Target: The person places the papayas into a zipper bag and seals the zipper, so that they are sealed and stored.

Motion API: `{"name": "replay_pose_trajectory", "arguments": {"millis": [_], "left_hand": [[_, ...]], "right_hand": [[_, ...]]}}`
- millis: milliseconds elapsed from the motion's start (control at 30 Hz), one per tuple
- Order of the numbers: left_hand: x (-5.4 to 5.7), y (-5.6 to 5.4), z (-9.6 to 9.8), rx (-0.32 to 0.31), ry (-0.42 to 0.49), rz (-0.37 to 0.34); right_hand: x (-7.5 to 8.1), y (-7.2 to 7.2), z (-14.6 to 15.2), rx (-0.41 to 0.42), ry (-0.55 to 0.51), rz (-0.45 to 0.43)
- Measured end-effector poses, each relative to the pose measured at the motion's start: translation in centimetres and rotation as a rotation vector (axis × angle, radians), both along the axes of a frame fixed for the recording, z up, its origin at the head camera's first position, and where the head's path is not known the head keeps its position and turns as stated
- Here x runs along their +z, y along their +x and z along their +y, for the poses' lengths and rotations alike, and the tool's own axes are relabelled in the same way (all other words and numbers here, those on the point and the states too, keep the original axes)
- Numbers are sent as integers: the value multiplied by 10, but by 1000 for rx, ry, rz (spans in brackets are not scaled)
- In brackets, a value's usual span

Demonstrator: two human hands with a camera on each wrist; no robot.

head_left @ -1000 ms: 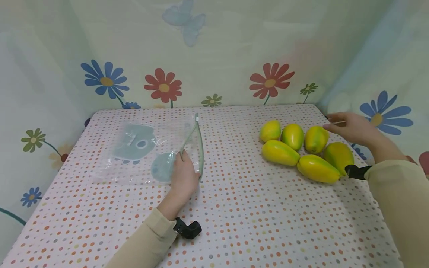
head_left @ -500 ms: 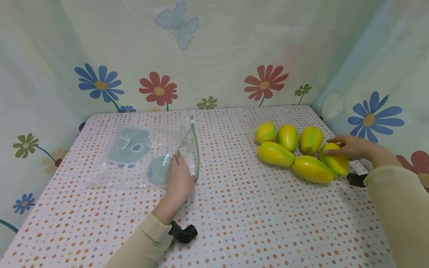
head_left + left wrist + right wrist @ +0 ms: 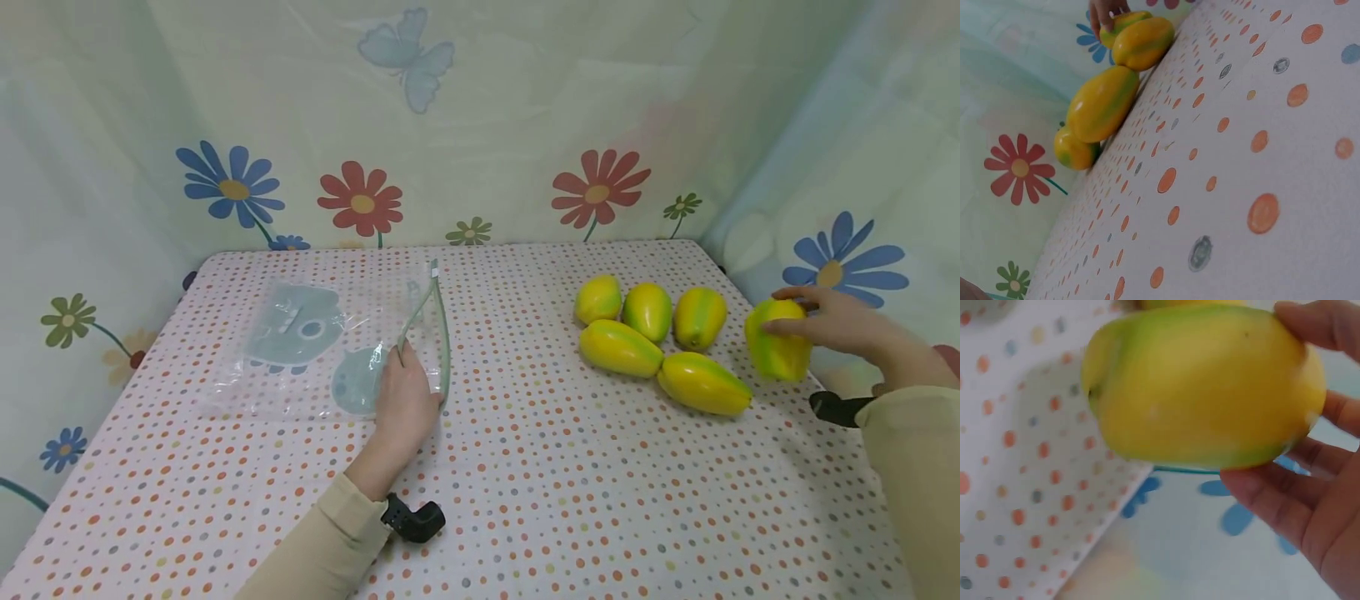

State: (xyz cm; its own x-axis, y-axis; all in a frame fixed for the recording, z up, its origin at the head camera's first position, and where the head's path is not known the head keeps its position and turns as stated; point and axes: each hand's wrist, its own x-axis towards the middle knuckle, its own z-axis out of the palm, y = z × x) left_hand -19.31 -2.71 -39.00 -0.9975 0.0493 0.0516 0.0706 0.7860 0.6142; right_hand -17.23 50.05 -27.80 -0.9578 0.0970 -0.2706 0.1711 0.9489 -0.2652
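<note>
My right hand [image 3: 843,327] grips a yellow-green papaya [image 3: 776,340] by one end, thumb and fingers curled round it. In the right wrist view this papaya [image 3: 1204,387] fills the upper middle, held over the table's edge. My left hand [image 3: 407,392] pinches the green zip edge of a clear plastic zip bag [image 3: 300,392] printed with pale teal animal figures. The bag lies flat on the left, its mouth spread a little apart towards the right. Several other papayas [image 3: 621,348] rest in two rows to the left of my right hand.
A white tablecloth [image 3: 517,500] with coloured dots covers the table. Flower-printed curtains [image 3: 517,125] stand along the back and both sides. The table's right edge runs beneath the right forearm. A black wrist camera [image 3: 414,518] sits on the left wrist.
My right hand came down onto the rightmost papaya, took hold of it and lifted it away from the others to the right. The left hand stays at the bag's mouth.
</note>
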Motion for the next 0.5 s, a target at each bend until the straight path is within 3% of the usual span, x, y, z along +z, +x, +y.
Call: {"name": "replay_pose_trajectory", "arguments": {"millis": [233,500], "left_hand": [[0,-1,-2,13,-3,-2],[-1,-1,2,14,-21,-16]], "right_hand": [[28,-3,-30,17,-81,82],[41,-8,-69,98,-193,195]]}}
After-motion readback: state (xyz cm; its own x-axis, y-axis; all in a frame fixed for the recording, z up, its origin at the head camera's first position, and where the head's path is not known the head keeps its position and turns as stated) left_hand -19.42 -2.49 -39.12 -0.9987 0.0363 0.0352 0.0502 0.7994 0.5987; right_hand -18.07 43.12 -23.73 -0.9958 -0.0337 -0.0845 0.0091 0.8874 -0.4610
